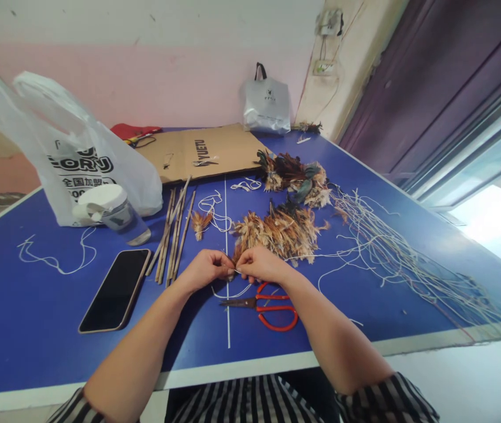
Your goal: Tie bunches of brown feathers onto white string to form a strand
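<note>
My left hand [206, 269] and my right hand [262, 264] meet at the middle of the table, fingertips pinched close together. A thin white string [237, 271] runs between them, and a bit of brown feather shows at the left fingertips, mostly covered. Just beyond the hands lies a row of brown and tan feather bunches [283, 232]. Scissors with red handles [278, 310] rest in front of my right hand, blades pointing left. A loose length of white string [236, 295] curves below my fingers.
Left stand a phone [115, 291], thin sticks [173, 235], a plastic cup [120, 214] and a white bag [96, 147]. Dark feathers [292, 173], a small feather bunch [200, 224] and cardboard [188, 153] lie beyond. Many loose strings [382, 252] spread rightward; a silver bag [268, 106] stands behind.
</note>
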Available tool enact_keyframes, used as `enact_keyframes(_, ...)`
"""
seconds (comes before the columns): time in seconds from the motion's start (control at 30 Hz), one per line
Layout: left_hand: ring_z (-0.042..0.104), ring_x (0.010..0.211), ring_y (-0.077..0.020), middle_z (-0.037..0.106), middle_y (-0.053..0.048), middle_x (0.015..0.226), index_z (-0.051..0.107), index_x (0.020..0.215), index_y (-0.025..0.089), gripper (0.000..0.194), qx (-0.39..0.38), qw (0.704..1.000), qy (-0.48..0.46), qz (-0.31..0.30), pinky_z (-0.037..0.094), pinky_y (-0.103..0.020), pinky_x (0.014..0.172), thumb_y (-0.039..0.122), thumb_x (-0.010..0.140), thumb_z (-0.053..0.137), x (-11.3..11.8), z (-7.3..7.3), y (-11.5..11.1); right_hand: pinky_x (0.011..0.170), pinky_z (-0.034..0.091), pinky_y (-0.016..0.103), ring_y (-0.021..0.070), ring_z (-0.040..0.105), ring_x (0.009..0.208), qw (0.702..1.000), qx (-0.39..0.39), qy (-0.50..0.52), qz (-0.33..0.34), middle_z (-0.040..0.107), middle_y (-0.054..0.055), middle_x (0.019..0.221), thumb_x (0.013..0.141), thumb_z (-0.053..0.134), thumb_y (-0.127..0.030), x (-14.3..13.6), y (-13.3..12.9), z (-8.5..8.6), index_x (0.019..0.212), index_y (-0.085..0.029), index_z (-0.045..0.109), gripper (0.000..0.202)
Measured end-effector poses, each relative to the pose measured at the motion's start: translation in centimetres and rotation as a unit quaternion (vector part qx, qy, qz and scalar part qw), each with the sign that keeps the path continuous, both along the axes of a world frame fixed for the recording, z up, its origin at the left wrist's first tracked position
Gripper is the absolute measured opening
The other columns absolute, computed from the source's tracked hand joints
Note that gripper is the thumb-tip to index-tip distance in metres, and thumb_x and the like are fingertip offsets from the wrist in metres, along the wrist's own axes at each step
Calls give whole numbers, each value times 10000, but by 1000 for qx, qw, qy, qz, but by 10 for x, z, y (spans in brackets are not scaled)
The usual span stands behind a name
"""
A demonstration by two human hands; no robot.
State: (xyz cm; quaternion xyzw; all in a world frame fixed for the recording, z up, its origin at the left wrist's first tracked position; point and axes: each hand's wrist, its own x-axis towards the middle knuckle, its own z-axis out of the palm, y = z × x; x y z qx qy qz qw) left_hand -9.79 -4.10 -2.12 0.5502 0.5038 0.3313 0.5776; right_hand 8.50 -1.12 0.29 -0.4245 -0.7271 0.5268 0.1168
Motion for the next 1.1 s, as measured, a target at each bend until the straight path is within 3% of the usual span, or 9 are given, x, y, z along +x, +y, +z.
enact_keyframes(0.23,522,507,-99,614,-24,570,643,693,102,130,26,999,42,13,405,-225,516,205,618,669,-2,-1,1,406,398,151,81,549,446,999,21,6,25,612,11,591,675,556,-180,0,0,-10,753,-131,643,126)
enact_keyframes(0.4,530,521,-102,620,-18,577,650,697,108,111,27,998,54,18,412,-227,536,160,599,650,-2,-1,0,405,367,162,75,500,420,998,44,-37,18,578,2,533,704,575,-343,-4,-3,-8,743,-129,659,233)
enact_keyframes(0.63,505,478,-87,589,0,536,637,675,107,126,-2,999,30,38,405,-216,504,188,583,671,2,0,0,501,338,168,83,516,551,974,211,-75,32,614,8,587,639,550,-157,-8,-5,-5,641,-130,663,116)
enact_keyframes(0.77,505,478,-83,585,7,535,627,687,110,137,-7,999,16,45,400,-210,500,162,569,674,2,-1,1,511,335,175,86,515,556,975,207,-73,42,613,2,590,625,546,-142,-8,-5,-5,637,-136,656,111)
enact_keyframes(0.97,520,505,-78,603,6,582,618,729,108,172,-2,999,-16,37,408,-211,531,135,567,669,2,1,0,492,341,177,86,504,540,986,161,-51,-9,606,0,590,626,612,-248,-7,-3,-9,653,-140,633,113)
enact_keyframes(1.1,547,547,-82,629,7,648,599,823,118,281,-3,999,-41,26,426,-221,578,109,551,672,4,2,-1,493,359,159,71,502,532,986,160,9,-43,592,-9,595,647,519,-141,-9,0,-14,720,-138,629,131)
